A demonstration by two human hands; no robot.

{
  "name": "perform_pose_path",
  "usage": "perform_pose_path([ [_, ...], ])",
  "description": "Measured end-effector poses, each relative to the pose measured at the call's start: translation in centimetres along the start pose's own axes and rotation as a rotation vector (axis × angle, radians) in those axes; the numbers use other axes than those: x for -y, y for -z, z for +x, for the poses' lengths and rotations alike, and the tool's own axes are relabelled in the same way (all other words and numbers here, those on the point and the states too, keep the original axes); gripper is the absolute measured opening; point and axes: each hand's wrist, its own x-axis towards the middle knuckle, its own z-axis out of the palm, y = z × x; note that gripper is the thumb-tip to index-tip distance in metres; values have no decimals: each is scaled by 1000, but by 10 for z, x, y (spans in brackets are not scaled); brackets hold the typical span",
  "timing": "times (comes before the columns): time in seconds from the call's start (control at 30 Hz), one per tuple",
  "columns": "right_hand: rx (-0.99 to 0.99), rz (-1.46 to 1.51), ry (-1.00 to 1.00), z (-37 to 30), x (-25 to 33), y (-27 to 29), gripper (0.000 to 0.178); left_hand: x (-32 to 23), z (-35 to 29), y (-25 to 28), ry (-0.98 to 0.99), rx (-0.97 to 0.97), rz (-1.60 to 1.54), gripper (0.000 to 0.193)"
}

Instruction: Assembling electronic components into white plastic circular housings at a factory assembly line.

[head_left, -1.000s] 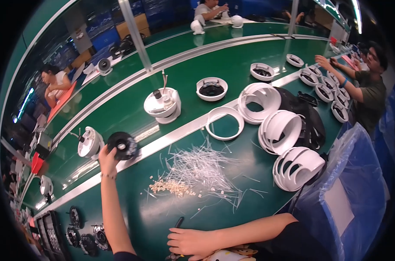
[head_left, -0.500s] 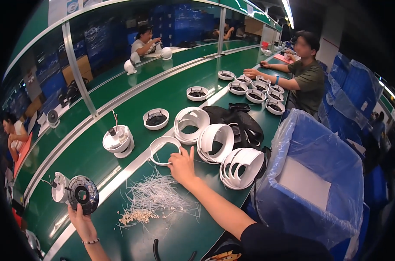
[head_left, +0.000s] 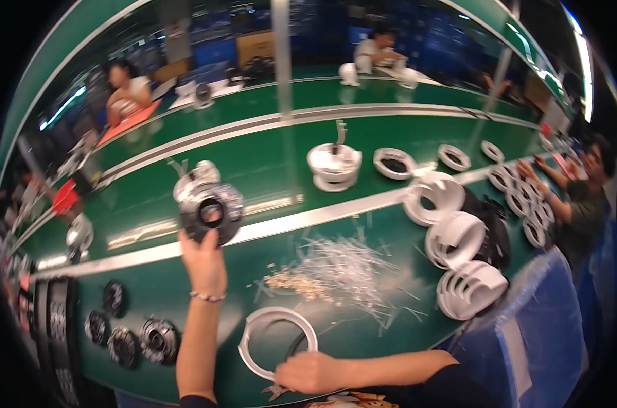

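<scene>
My left hand (head_left: 204,266) grips a black round disc-like part (head_left: 228,209) with a hole in its middle, held up over the near side of the conveyor. A white round housing (head_left: 194,178) with wires sits behind the disc; whether the two are joined is hard to tell. Down at the near table edge, my right hand (head_left: 310,372) is closed at the lower right rim of a white plastic ring (head_left: 253,324), its fingers blurred and partly hidden. A dark handle (head_left: 296,341) shows through the ring, and a metal tool tip (head_left: 274,392) pokes out beneath the hand.
Thin white strips (head_left: 349,268) lie heaped beside small beige pieces (head_left: 298,282). Stacked white rings (head_left: 454,238) stand right, near a plastic-lined blue bin (head_left: 550,319). Black round parts (head_left: 121,347) lie left. The conveyor carries a white housing (head_left: 333,165). A co-worker (head_left: 587,190) sits far right.
The view has swung left. My right hand has brought the white ring from beside the stacked rings to the near table edge. The black part stays in my left hand.
</scene>
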Motion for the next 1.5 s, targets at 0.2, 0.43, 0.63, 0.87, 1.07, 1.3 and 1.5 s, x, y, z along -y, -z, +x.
perform_pose_path([
  [0.2, 181, 131, -95, 6, 15, -14, 25, -1, -7, 4, -39, 26, 121, 47],
  [0.43, 512, -10, -407, 58, 1, 29, 94, 5, -10, 3, -147, 45, 345, 49],
  [0.63, 629, -7, -434, 73, 19, 29, 106, 9, -5, 4, -140, 69, 104, 53],
  [0.87, 221, 167, -342, 80, 7, 47, 80, -2, -13, 5, -143, 81, 96, 55],
  [1.07, -737, 453, -675, 45, -59, 74, 99, 16, -49, -23, -10, 199, 275, 48],
  [1.3, -829, 479, -780, 21, -86, 56, 101, 41, -94, -31, 321, 701, 7, 78],
  [1.5, -487, 81, -843, 15, -71, 54, 113, 28, -76, -22, 973, 534, -466, 76],
])
